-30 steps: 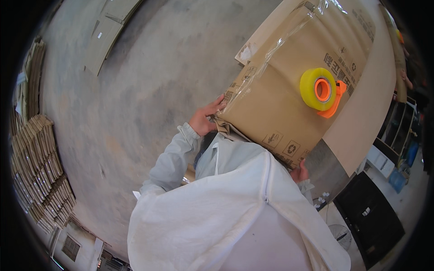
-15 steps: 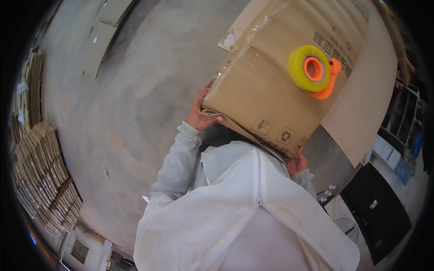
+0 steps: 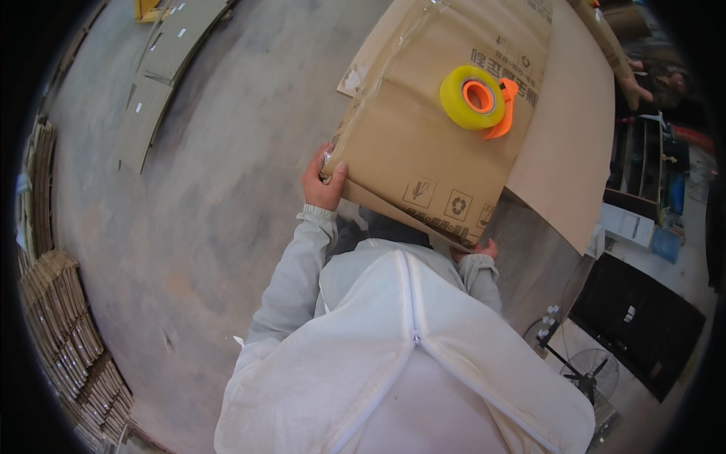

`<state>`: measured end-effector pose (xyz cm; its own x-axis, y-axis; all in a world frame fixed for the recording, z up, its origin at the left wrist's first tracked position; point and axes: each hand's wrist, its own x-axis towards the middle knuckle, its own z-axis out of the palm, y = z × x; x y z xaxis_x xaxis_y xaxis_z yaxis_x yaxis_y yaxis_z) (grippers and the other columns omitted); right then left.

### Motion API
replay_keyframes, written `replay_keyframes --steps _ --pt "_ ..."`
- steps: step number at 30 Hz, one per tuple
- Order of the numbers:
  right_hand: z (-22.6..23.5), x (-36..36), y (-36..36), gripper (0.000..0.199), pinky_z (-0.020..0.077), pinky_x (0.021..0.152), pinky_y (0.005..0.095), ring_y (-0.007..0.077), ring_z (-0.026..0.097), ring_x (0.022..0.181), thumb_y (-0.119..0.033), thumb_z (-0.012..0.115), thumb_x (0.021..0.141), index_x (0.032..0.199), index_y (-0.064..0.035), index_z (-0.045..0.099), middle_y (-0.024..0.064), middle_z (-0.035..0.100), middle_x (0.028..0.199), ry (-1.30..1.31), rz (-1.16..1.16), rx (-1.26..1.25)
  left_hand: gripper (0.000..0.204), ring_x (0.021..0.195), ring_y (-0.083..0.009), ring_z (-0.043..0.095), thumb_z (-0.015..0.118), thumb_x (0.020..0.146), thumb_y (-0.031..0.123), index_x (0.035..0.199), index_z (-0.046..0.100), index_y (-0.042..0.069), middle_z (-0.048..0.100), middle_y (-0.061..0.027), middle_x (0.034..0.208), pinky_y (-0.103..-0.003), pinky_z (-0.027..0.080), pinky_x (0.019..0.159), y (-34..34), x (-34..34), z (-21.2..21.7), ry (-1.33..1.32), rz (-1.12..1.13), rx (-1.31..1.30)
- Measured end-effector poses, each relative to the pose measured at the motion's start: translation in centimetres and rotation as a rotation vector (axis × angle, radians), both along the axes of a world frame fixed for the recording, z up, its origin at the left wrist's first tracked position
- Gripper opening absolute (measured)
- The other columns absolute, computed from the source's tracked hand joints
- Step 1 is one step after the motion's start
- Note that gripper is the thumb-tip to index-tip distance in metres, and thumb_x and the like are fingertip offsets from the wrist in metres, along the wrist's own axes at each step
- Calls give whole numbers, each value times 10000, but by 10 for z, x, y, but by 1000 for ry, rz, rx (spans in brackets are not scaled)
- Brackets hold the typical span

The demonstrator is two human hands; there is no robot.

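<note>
A printed brown cardboard box (image 3: 393, 151), with clear tape along its left edge, lies in front of me. My left hand (image 3: 324, 181) grips its near left corner, the thumb on top and the fingers round the edge. At the near right corner my right hand (image 3: 476, 250) holds the lower edge; most of its fingers are hidden under the cardboard. A roll of yellowish tape (image 3: 454, 97) on an orange tape dispenser (image 3: 505, 110) rests on top of the box, touched by neither hand.
A plain cardboard sheet (image 3: 567, 151) lies under the box's right side. Cardboard stacks (image 3: 60, 318) line the left; flat pieces (image 3: 162, 76) lie on the floor. At right are another person's hand (image 3: 641, 92), a black panel (image 3: 635, 325) and a standing fan (image 3: 590, 371).
Box and tape dispenser appear further left in view, partly because the view has turned. My left thumb now lies over the box's corner. Both hands keep their hold on the cardboard.
</note>
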<state>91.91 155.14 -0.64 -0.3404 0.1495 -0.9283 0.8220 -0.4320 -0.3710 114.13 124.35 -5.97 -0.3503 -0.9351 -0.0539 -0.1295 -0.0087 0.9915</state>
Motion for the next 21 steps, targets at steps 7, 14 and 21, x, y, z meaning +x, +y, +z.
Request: replay_keyframes --steps 7,14,21 --pt "1 -23 2 454 486 890 470 286 592 1019 -370 437 921 1180 -19 559 188 589 1162 71 -23 65 500 1144 -306 664 750 832 283 1212 673 -34 673 -225 1245 -389 502 994 -1 -3 -1 -6 86 -48" --pt "-65 -63 36 334 519 737 424 249 602 827 -311 468 897 1027 -31 597 160 613 979 174 241 163 444 1118 -316 679 770 810 278 1149 714 -3 684 -216 1225 -384 525 972 3 -10 -2 -33 143 -29" --pt "24 -217 -45 134 392 426 304 144 491 536 -195 548 873 821 -75 577 26 557 708 856 856 727 440 1129 -294 669 732 852 306 1136 700 -28 696 -214 1202 -386 514 980 8 -10 2 -44 195 -65"
